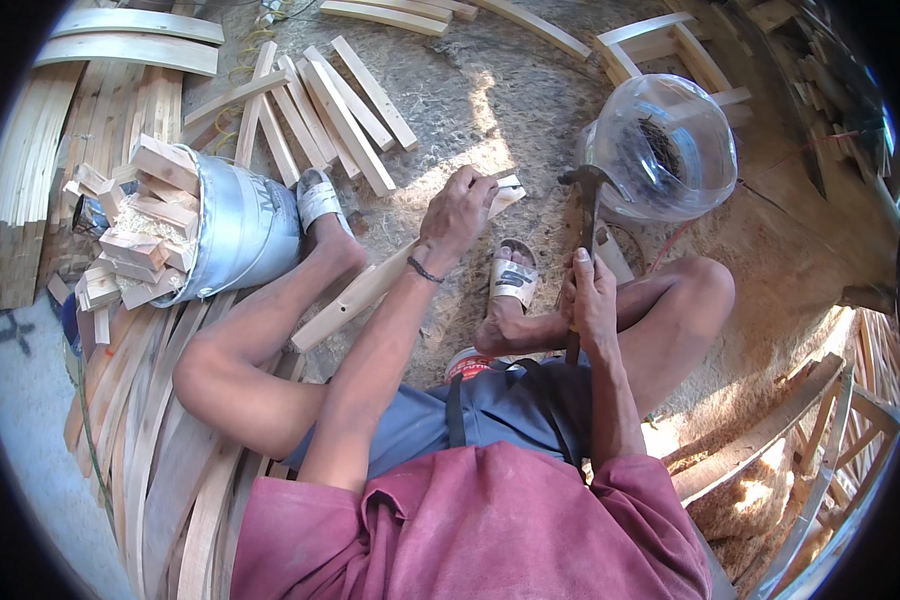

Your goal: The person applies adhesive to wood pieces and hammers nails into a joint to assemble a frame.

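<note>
A pale wooden strip (355,297) lies slanting across the floor between my legs, with a dark hole near its lower end. Over its far end my left hand (457,215) is closed, knuckles up, its fingertips pinched beside a dark notch. Whatever sits between those fingertips is too small to make out. My right hand (594,292) is wrapped round the handle of a hammer (586,205), held upright with its dark metal head on top. The hammer head is to the right of the strip's end, apart from it, close to a clear plastic tub (710,165).
Dark small pieces, perhaps nails, lie inside the tub. A metal bucket (235,235) full of wood offcuts stands left. Several wooden strips (345,115) lie ahead, and more boards (160,440) at lower left. A wooden frame (660,40) is at far right. My sandalled feet flank the strip.
</note>
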Motion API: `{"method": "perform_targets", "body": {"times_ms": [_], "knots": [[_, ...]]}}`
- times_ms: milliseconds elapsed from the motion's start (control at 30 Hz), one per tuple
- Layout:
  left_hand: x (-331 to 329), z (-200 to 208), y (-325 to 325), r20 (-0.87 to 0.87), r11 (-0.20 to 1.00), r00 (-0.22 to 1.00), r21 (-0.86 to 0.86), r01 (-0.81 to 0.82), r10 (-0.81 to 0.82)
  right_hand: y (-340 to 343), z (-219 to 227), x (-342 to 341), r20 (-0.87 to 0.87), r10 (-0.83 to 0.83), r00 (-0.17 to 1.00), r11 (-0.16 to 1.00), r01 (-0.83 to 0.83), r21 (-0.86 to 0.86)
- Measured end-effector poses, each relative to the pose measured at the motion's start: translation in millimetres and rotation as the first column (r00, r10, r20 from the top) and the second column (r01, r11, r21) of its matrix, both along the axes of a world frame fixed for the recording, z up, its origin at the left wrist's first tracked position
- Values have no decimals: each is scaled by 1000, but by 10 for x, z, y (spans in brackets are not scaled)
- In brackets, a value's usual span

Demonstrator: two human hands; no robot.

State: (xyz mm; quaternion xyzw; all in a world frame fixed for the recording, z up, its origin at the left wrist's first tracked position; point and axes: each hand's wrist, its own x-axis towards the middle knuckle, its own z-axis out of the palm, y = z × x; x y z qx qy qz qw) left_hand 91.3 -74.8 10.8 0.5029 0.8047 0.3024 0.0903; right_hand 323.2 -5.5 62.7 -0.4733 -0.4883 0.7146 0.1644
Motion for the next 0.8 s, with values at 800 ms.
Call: {"method": "perform_targets", "body": {"times_ms": [800], "knots": [[-168, -105, -73, 36, 993, 998, 106, 45, -49, 202, 125, -304, 315, 196, 929, 793, -339, 506]]}}
